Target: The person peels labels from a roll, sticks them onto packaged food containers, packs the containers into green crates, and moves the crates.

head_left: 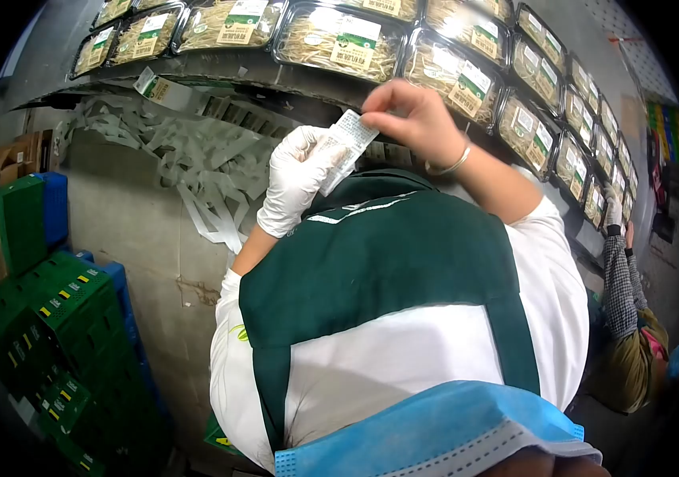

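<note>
My left hand (295, 175), in a white glove, is closed around a strip of small white printed labels (353, 137) in front of my chest. My bare right hand (415, 111) is at the strip's upper end, thumb and index finger curled in a pinch at a label corner. Whether a label has come loose between those fingertips is hard to see. Just beyond both hands, clear-lidded black trays of pale, noodle-like strands (339, 44) stand in rows on the table, with green and tan labels on their lids.
Discarded white backing ribbon (212, 151) hangs in a tangle beside the table edge. Green crates (61, 310) are stacked on the left, near cardboard boxes (13, 171). On the far right, another person with checked sleeves (619, 274) reaches toward the trays.
</note>
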Action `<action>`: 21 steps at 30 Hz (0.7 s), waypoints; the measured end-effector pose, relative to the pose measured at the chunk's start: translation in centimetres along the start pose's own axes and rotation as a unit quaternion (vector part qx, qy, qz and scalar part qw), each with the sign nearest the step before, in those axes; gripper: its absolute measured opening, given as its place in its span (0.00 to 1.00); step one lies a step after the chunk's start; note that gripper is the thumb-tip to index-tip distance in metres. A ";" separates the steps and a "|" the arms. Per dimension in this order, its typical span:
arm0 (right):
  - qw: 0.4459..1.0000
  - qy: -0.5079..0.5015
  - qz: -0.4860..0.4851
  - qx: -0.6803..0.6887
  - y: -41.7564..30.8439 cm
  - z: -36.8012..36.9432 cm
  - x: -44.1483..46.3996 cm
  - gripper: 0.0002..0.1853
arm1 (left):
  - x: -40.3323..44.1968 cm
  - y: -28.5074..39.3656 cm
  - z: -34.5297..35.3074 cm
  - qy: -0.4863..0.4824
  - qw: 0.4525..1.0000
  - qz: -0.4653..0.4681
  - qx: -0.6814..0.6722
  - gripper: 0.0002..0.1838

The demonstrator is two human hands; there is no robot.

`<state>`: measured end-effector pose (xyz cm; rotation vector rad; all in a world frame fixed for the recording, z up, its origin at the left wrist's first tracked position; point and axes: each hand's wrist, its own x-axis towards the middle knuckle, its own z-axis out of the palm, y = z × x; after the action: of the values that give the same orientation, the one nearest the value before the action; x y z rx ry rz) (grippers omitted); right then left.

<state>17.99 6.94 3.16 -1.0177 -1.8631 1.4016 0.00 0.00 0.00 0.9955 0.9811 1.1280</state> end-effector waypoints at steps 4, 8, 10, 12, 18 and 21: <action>0.998 -0.043 0.049 0.020 1.0 -2.5 1.3 0.18 | 1.3 1.2 1.4 0.070 0.982 -0.110 -0.139 0.07; 0.995 -0.089 0.030 0.041 0.7 -1.9 2.0 0.27 | 3.0 0.7 1.7 0.077 0.984 -0.088 -0.133 0.07; 0.985 -0.047 0.058 0.156 0.7 -1.5 1.9 0.22 | 3.7 1.0 2.0 0.086 0.985 -0.059 -0.139 0.08; 0.997 0.009 0.023 0.079 1.2 -2.6 1.9 0.13 | 4.3 1.5 2.8 0.065 0.991 -0.059 -0.101 0.08; 0.937 0.167 0.100 -0.289 9.4 -20.4 8.4 0.20 | 5.9 0.8 2.2 0.045 0.991 -0.081 -0.092 0.06; 0.853 0.085 0.237 -0.457 11.2 -21.1 10.4 0.19 | 6.6 0.4 1.7 0.042 0.997 -0.069 -0.005 0.07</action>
<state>32.17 28.22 -1.75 -2.0942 -2.2534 0.5187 2.55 6.31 0.15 0.8649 1.0943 1.0654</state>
